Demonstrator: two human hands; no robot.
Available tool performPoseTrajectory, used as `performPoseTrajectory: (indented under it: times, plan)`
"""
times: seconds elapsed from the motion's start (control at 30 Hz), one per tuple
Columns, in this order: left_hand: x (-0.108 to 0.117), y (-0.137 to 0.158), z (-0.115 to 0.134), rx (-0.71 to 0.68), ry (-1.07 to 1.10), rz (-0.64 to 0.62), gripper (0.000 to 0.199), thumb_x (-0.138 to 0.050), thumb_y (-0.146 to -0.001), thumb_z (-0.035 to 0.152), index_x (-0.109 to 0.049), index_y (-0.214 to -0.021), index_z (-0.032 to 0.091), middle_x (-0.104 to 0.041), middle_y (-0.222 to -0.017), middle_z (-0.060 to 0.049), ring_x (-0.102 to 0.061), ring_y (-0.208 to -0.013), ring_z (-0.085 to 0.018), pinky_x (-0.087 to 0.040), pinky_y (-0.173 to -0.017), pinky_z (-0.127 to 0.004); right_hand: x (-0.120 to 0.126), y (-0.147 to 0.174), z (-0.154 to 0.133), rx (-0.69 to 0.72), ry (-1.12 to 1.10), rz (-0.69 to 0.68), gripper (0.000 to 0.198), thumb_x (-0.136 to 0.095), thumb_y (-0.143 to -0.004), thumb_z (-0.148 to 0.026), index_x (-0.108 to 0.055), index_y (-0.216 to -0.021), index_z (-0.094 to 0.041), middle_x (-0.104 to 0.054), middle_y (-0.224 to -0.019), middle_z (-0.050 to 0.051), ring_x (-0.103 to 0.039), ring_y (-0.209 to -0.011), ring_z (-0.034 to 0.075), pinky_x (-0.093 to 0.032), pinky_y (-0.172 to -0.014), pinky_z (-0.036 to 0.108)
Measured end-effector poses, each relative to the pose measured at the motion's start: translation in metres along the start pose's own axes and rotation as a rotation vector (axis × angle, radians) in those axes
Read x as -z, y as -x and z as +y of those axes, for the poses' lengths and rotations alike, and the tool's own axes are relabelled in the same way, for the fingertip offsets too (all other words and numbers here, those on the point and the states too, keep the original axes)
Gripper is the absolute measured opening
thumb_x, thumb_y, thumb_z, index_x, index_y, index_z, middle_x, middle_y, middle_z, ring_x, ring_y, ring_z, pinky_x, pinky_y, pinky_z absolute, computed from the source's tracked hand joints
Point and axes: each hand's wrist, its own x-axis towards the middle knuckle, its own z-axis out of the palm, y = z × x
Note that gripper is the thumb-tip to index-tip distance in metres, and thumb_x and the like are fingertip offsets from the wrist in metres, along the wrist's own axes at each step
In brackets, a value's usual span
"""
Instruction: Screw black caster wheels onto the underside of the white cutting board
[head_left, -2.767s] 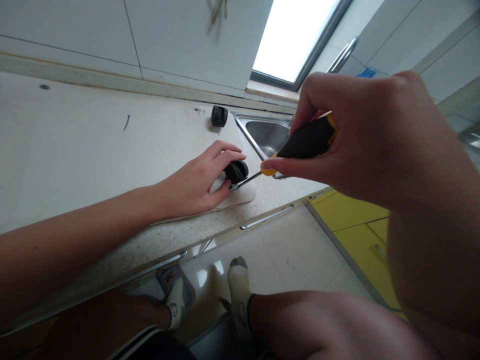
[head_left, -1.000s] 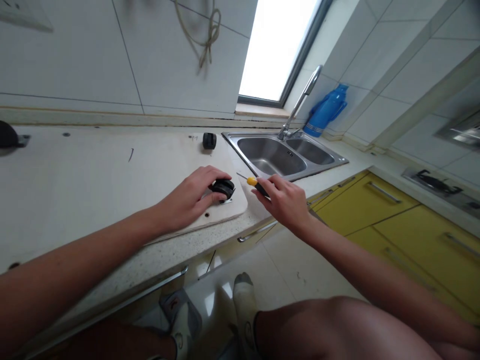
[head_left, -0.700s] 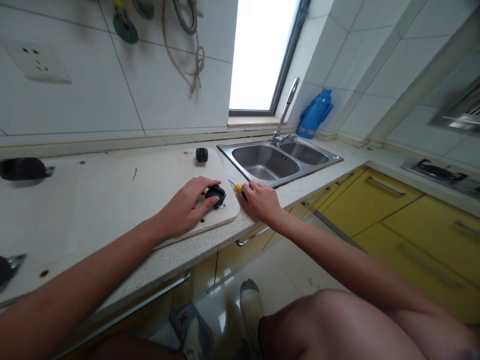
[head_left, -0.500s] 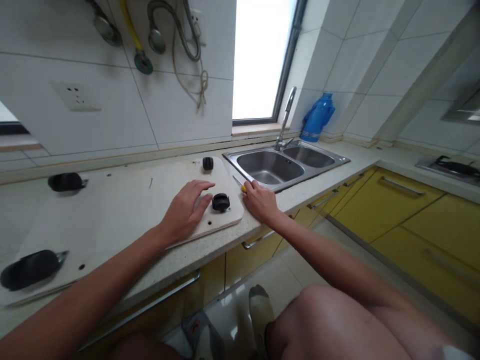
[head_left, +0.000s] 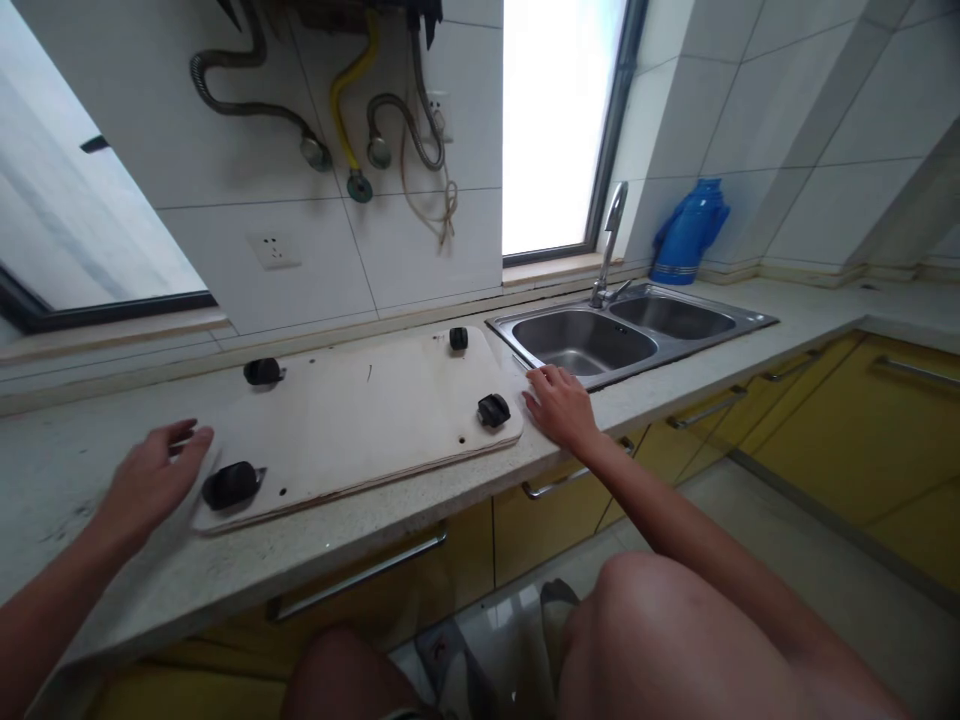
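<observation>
A pale wooden board [head_left: 375, 430] lies on the counter with a black caster wheel near each corner. My left hand [head_left: 154, 480] is open just off the board's left end, thumb and fingers apart, next to the near left caster [head_left: 232, 485]. My right hand [head_left: 561, 408] rests on the counter between the board's right end and the sink, its fingers curled over a screwdriver. Only the thin shaft [head_left: 520, 361] shows faintly beyond the fingers; the handle is hidden. Close to this hand is the near right caster [head_left: 493, 410].
A double steel sink [head_left: 667, 350] with a tall faucet [head_left: 611, 240] is right of the board. A blue thermos flask [head_left: 690, 235] stands behind it. Hoses [head_left: 360, 120] hang on the tiled wall. Yellow cabinets [head_left: 465, 545] with bar handles are below the counter.
My left hand has moved from beside the near right caster to beyond the board's left end. My right hand stays by the sink; the screwdriver's yellow part no longer shows. The view has shifted left.
</observation>
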Motion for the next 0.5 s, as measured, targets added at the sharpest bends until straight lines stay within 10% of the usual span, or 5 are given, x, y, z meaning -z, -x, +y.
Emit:
performPoseTrajectory:
  times: [0.17,0.5]
  plan:
    - [-0.018,0.03,-0.002,0.339,0.5,-0.147,0.054,-0.09,-0.082,0.062,-0.071,-0.119,0.027,-0.082,-0.113,-0.004,-0.072,-0.129,-0.039,-0.063,-0.1,-0.046,-0.001,-0.005,-0.009,0.196,-0.167,-0.033,0.049,-0.071,-0.109,-0.04,-0.062,-0.154,-0.023,-0.066,-0.152,0.013,-0.069,-0.133,0.028,-0.063,-0.113,0.053]
    - [-0.019,0.036,0.013,0.525,0.927,-0.211,0.08,-0.091,-0.084,0.046,-0.064,-0.159,0.038,-0.08,-0.087,0.005,-0.078,-0.079,-0.022,-0.064,-0.068,-0.032,-0.01,-0.013,-0.004,0.305,-0.325,-0.125,0.058,-0.071,-0.109,-0.041,-0.055,-0.162,-0.023,-0.067,-0.151,0.013,-0.07,-0.132,0.029,-0.062,-0.113,0.056]
